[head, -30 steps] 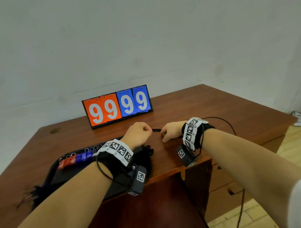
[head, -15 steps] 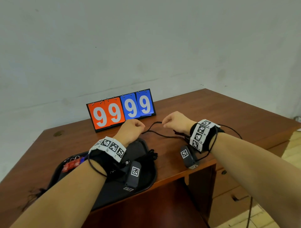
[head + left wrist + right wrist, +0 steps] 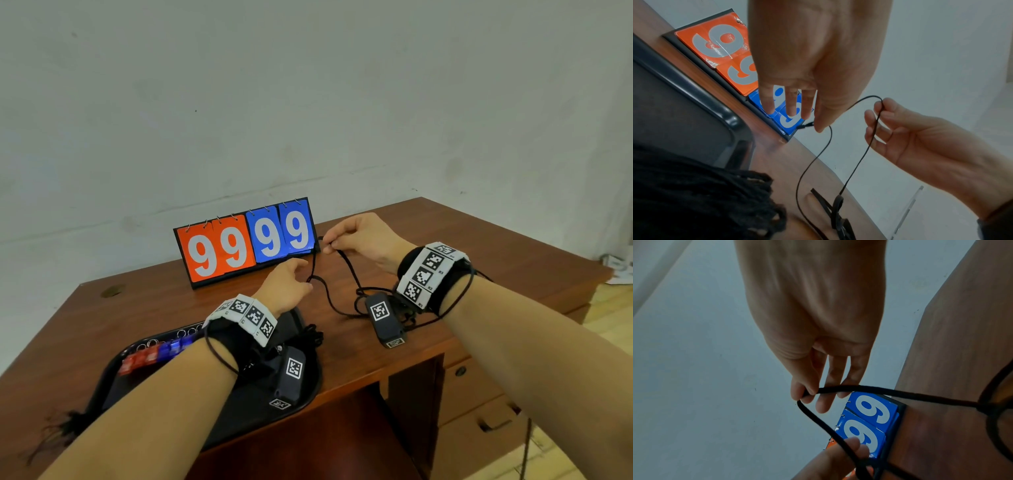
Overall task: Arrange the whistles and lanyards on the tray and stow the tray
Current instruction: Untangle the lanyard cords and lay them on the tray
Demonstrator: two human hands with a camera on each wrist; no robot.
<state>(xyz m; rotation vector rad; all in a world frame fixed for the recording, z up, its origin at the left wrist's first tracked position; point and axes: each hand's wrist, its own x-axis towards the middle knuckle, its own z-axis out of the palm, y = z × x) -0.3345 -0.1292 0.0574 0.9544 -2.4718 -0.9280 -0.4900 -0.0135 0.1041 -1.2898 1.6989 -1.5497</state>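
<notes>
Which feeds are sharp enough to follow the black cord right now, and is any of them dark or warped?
Head view: bright, evenly lit, edges bowed, cord thin but traceable. Left wrist view: dimmer, bluish, the right hand pinching the cord is sharp. Right wrist view: dim, cord thick and clear, the left hand low in frame looks soft.

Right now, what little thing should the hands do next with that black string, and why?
Probably fold it shorter. The right hand pinches the black lanyard up by the scoreboard, the left hand holds it lower, and a long loop trails over the desk, too loose for the tray.
</notes>
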